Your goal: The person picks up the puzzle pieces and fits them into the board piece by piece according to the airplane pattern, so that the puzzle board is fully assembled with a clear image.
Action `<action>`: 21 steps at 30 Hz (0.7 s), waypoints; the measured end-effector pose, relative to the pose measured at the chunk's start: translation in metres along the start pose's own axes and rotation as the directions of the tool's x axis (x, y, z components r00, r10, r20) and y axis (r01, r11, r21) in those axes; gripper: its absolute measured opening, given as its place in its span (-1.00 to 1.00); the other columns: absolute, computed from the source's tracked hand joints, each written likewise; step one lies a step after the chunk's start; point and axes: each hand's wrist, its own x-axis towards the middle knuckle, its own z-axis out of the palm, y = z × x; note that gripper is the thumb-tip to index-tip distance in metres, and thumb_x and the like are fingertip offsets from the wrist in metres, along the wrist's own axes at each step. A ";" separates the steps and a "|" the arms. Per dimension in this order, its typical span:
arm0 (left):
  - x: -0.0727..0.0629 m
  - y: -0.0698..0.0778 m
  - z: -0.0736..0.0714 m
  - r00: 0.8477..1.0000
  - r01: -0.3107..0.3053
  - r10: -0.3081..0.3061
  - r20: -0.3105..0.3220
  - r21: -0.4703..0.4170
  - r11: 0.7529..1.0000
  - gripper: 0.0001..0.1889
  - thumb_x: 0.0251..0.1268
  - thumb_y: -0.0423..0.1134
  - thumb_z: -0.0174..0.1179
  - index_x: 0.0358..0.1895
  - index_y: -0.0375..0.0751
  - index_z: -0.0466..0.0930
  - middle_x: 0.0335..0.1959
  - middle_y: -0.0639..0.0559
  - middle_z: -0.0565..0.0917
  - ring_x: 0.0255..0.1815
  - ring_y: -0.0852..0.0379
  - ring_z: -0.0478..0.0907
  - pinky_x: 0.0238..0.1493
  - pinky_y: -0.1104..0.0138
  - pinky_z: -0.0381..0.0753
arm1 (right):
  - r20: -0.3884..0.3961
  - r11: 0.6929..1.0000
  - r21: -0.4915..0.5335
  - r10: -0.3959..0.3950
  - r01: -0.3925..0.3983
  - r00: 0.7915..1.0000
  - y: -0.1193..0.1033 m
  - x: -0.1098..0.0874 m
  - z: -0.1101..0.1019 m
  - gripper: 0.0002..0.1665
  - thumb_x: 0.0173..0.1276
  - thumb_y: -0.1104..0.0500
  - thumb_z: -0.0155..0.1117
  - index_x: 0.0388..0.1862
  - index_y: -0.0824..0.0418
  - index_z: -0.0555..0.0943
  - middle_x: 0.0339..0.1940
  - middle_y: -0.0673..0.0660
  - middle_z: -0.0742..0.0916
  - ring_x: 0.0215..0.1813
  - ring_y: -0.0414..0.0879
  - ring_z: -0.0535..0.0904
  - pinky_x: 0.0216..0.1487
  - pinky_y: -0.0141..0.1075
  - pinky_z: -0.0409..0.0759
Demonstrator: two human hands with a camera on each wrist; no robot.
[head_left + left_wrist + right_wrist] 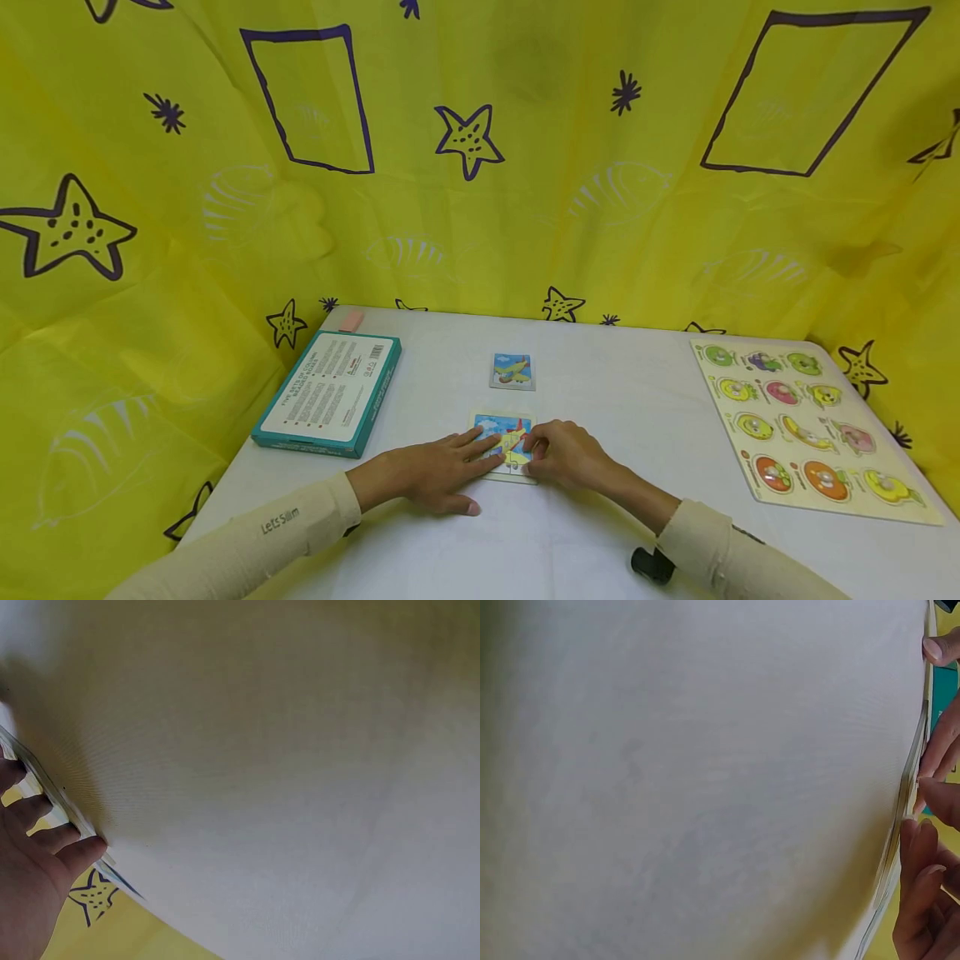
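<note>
A small jigsaw puzzle [512, 469] with a yellow and red airplane on blue sky lies in a pale tray on the table. My left hand [448, 468] rests on its left part, fingers spread and nearly straight, the thumb on the tablecloth. At the right edge, my right hand [572, 454] has curled fingers and pinches a puzzle piece between thumb and forefinger; the fingers largely hide that piece. In the right wrist view, the right thumb [941, 801] and fingertips meet at the tray's edge. Behind the puzzle lies a small airplane picture card [513, 372].
On the left lies a teal-edged box [326, 387] with a printed label, a pink block [351, 320] behind it. A wooden fruit knob puzzle board [810, 425] lies on the right. A black object [652, 566] sits by the right sleeve. Yellow patterned curtain [525, 225] surrounds the table.
</note>
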 end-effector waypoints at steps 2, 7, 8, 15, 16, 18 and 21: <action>0.000 0.000 0.000 1.000 -0.005 0.005 -0.004 0.003 1.000 -0.21 0.51 0.30 -0.11 0.64 0.05 -0.04 0.68 0.01 -0.07 0.67 -0.16 -0.14 0.58 0.06 0.12 | -0.003 1.000 -0.001 -0.001 0.001 1.000 0.000 0.000 0.000 -0.80 0.07 0.20 0.58 -0.35 0.12 0.70 -0.57 -0.15 0.64 -0.44 -0.26 0.50 -0.38 -0.35 0.44; 0.002 -0.001 -0.001 1.000 -0.013 0.013 -0.012 0.011 1.000 -0.21 0.49 0.31 -0.09 0.64 0.03 0.00 0.67 0.00 -0.04 0.67 -0.17 -0.10 0.58 0.07 0.14 | 0.000 1.000 0.003 0.015 -0.015 1.000 0.002 -0.001 0.000 -0.81 0.10 0.19 0.57 -0.34 0.11 0.70 -0.56 -0.14 0.63 -0.44 -0.23 0.49 -0.40 -0.34 0.42; 0.002 -0.002 -0.002 1.000 -0.013 0.013 -0.013 0.010 1.000 -0.21 0.49 0.31 -0.08 0.63 0.03 0.01 0.67 0.00 -0.03 0.67 -0.16 -0.09 0.58 0.07 0.14 | 0.001 1.000 0.003 0.020 -0.020 1.000 0.003 -0.002 0.000 -0.81 0.10 0.18 0.57 -0.33 0.10 0.70 -0.56 -0.14 0.62 -0.44 -0.23 0.49 -0.40 -0.34 0.42; 0.005 -0.004 -0.005 1.000 -0.011 0.011 -0.027 -0.005 1.000 -0.22 0.48 0.32 -0.08 0.62 0.04 0.07 0.65 0.01 0.06 0.65 -0.14 0.01 0.54 0.03 0.23 | 0.016 1.000 0.020 0.010 -0.010 1.000 0.006 -0.003 0.000 -0.77 0.14 0.16 0.56 -0.24 0.12 0.71 -0.53 -0.12 0.62 -0.43 -0.22 0.48 -0.39 -0.36 0.41; 0.005 -0.004 -0.005 1.000 -0.008 0.008 -0.028 -0.011 1.000 -0.22 0.48 0.32 -0.07 0.62 0.05 0.06 0.65 0.00 0.05 0.65 -0.13 0.01 0.53 0.03 0.23 | 0.019 1.000 0.026 0.006 -0.006 1.000 0.006 -0.003 0.000 -0.77 0.14 0.17 0.56 -0.23 0.12 0.71 -0.53 -0.12 0.62 -0.43 -0.22 0.48 -0.39 -0.37 0.42; 0.005 -0.005 -0.005 0.999 -0.001 0.000 -0.034 -0.022 1.000 -0.22 0.47 0.32 -0.07 0.62 0.07 0.04 0.65 -0.01 0.05 0.65 -0.11 0.02 0.53 0.02 0.23 | 0.022 0.999 0.038 -0.006 0.005 1.000 0.007 -0.003 -0.001 -0.76 0.15 0.17 0.55 -0.20 0.13 0.71 -0.52 -0.11 0.63 -0.42 -0.22 0.49 -0.37 -0.37 0.43; 0.005 -0.005 -0.005 0.999 0.002 -0.004 -0.052 -0.035 0.999 -0.21 0.47 0.33 -0.07 0.63 0.08 0.04 0.65 -0.03 0.05 0.65 -0.13 0.02 0.54 -0.01 0.21 | 0.028 0.999 0.048 -0.022 0.021 0.999 0.008 -0.003 -0.003 -0.76 0.17 0.17 0.54 -0.19 0.14 0.70 -0.51 -0.11 0.64 -0.41 -0.22 0.49 -0.36 -0.37 0.43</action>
